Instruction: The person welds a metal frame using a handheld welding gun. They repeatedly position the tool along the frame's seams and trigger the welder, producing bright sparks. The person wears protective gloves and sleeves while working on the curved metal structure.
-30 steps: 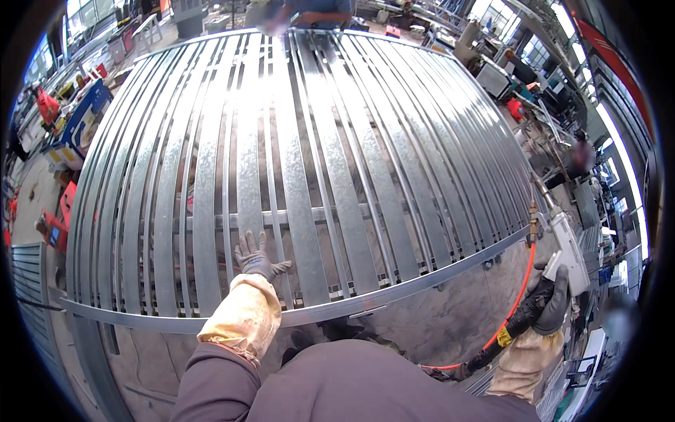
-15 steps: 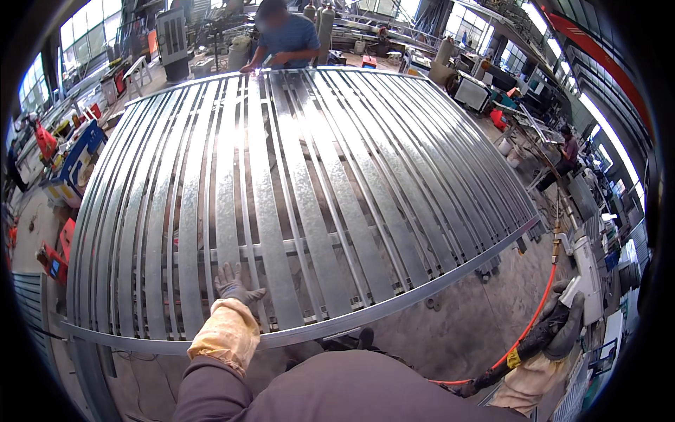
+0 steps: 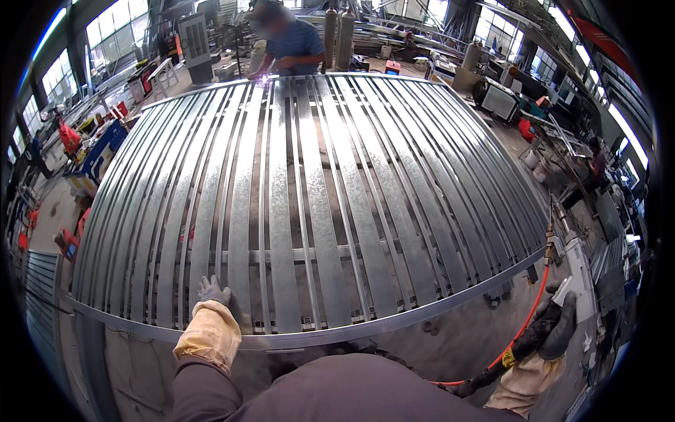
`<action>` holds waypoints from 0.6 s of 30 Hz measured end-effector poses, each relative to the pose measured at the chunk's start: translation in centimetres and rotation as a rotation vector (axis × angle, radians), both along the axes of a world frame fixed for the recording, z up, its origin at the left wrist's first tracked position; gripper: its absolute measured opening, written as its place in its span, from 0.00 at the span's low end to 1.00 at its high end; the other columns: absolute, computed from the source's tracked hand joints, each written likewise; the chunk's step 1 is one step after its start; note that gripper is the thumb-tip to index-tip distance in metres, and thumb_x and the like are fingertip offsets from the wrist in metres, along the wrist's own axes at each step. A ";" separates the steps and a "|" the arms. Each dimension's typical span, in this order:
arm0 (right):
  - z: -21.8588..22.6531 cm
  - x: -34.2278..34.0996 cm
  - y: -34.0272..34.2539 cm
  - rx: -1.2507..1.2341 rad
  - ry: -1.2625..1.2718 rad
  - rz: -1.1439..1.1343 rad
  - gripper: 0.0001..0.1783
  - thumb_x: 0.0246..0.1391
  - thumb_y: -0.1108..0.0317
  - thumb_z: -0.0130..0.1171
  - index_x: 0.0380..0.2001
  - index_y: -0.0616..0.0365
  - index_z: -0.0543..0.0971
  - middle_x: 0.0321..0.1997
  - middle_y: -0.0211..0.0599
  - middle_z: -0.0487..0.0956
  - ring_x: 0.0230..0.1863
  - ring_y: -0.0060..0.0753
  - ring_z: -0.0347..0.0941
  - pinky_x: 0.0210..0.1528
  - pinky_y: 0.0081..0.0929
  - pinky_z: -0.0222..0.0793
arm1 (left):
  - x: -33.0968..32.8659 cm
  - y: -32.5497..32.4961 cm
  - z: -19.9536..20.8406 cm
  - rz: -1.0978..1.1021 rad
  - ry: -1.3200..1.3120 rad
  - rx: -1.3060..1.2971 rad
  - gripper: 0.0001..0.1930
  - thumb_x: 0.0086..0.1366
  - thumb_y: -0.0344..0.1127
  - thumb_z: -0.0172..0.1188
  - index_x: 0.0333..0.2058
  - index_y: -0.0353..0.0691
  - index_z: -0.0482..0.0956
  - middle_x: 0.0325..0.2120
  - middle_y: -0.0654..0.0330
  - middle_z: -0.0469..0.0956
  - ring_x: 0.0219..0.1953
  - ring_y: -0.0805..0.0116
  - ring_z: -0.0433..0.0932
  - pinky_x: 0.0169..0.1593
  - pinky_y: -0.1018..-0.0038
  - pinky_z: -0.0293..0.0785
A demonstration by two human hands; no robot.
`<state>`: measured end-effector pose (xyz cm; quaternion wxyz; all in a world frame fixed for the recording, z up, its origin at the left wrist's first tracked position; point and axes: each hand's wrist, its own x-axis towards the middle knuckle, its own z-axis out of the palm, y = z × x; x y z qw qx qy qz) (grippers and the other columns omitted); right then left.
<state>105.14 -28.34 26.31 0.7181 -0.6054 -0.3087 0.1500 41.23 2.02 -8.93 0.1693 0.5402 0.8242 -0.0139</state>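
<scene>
A large panel of galvanised metal slats (image 3: pixel 323 246) lies in front of me, bounded by a metal front rail (image 3: pixel 380 325). My left hand (image 3: pixel 213 290), in a grey glove with a tan cuff, is open near that rail at the panel's left part. Its fingers are spread over the slats, and it holds nothing. On the far right my right hand (image 3: pixel 561 327), gloved in dark grey, is wrapped around the handle of a pale grey welding gun (image 3: pixel 579 278). The gun's nozzle points away from me, past the panel's right corner. An orange hose (image 3: pixel 529 322) curves back from it.
Across the panel a co-worker in a blue shirt (image 3: pixel 295 46) leans over the far edge, beside a bright purple-white glow. Gas cylinders (image 3: pixel 344 32) stand behind. A blue and white machine (image 3: pixel 98 156) is at the left, and a stack of slatted metal (image 3: pixel 43 295) lies near-left.
The view has shifted, so the panel appears farther right. My left hand has moved left across the slats, still open. The right hand keeps its hold on the welding gun.
</scene>
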 end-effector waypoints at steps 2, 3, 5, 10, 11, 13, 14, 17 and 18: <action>-0.2 1.9 1.0 0.019 -0.007 -0.005 0.25 0.71 0.47 0.41 0.44 0.60 0.75 0.19 0.30 0.72 0.18 0.20 0.65 0.22 0.15 0.60 | 0.8 0.0 -1.1 0.020 0.013 0.047 0.41 0.59 0.49 0.58 0.70 0.46 0.56 0.71 0.42 0.48 0.73 0.41 0.46 0.73 0.51 0.45; -0.2 2.6 1.4 0.027 -0.009 -0.011 0.25 0.71 0.47 0.41 0.44 0.60 0.75 0.19 0.30 0.72 0.18 0.20 0.65 0.22 0.15 0.60 | 1.2 -0.1 -1.1 0.013 0.024 0.042 0.40 0.60 0.50 0.56 0.70 0.48 0.56 0.71 0.42 0.48 0.73 0.41 0.46 0.73 0.51 0.46; -0.1 3.3 1.9 0.011 -0.008 -0.030 0.25 0.71 0.47 0.41 0.45 0.60 0.75 0.19 0.29 0.72 0.18 0.19 0.66 0.22 0.16 0.60 | 1.7 -0.2 -1.0 0.023 0.037 0.003 0.40 0.60 0.49 0.55 0.71 0.51 0.55 0.71 0.41 0.47 0.73 0.40 0.46 0.73 0.51 0.46; 0.2 2.5 2.5 -0.020 0.031 -0.091 0.25 0.71 0.47 0.41 0.46 0.58 0.75 0.19 0.28 0.71 0.18 0.19 0.65 0.22 0.17 0.60 | 3.0 0.1 1.0 0.040 0.097 -0.083 0.40 0.61 0.48 0.54 0.72 0.56 0.53 0.72 0.40 0.45 0.73 0.37 0.45 0.73 0.51 0.47; 0.2 1.9 2.3 -0.044 0.034 -0.082 0.24 0.71 0.47 0.41 0.45 0.57 0.76 0.19 0.26 0.70 0.18 0.18 0.64 0.22 0.16 0.59 | 3.0 0.1 1.2 0.040 0.113 -0.092 0.40 0.61 0.48 0.53 0.72 0.56 0.53 0.72 0.40 0.44 0.73 0.37 0.45 0.73 0.51 0.47; 1.0 0.9 2.0 -0.067 0.015 -0.109 0.24 0.71 0.47 0.40 0.45 0.56 0.76 0.19 0.25 0.70 0.19 0.17 0.64 0.22 0.15 0.59 | 3.6 0.0 1.7 0.022 0.103 -0.112 0.39 0.61 0.48 0.52 0.72 0.56 0.53 0.72 0.40 0.43 0.73 0.36 0.45 0.72 0.50 0.47; 1.2 0.8 1.8 -0.048 -0.008 -0.122 0.24 0.71 0.47 0.40 0.45 0.56 0.76 0.19 0.25 0.70 0.19 0.17 0.64 0.22 0.15 0.59 | 3.7 0.0 1.4 0.012 0.118 -0.118 0.39 0.62 0.49 0.51 0.72 0.56 0.53 0.72 0.40 0.43 0.73 0.36 0.44 0.72 0.50 0.47; 2.6 -0.4 1.5 -0.088 -0.033 -0.242 0.24 0.71 0.47 0.40 0.45 0.56 0.76 0.19 0.25 0.70 0.18 0.16 0.64 0.22 0.15 0.59 | 4.1 0.2 1.5 0.005 0.131 -0.154 0.38 0.63 0.48 0.49 0.72 0.55 0.52 0.72 0.39 0.41 0.73 0.35 0.43 0.72 0.48 0.45; 2.8 -0.8 1.5 -0.079 -0.022 -0.234 0.24 0.71 0.47 0.40 0.46 0.56 0.76 0.19 0.25 0.69 0.19 0.16 0.64 0.22 0.15 0.59 | 4.1 0.3 1.7 0.005 0.143 -0.167 0.38 0.63 0.48 0.49 0.72 0.55 0.51 0.72 0.39 0.41 0.73 0.35 0.43 0.72 0.48 0.45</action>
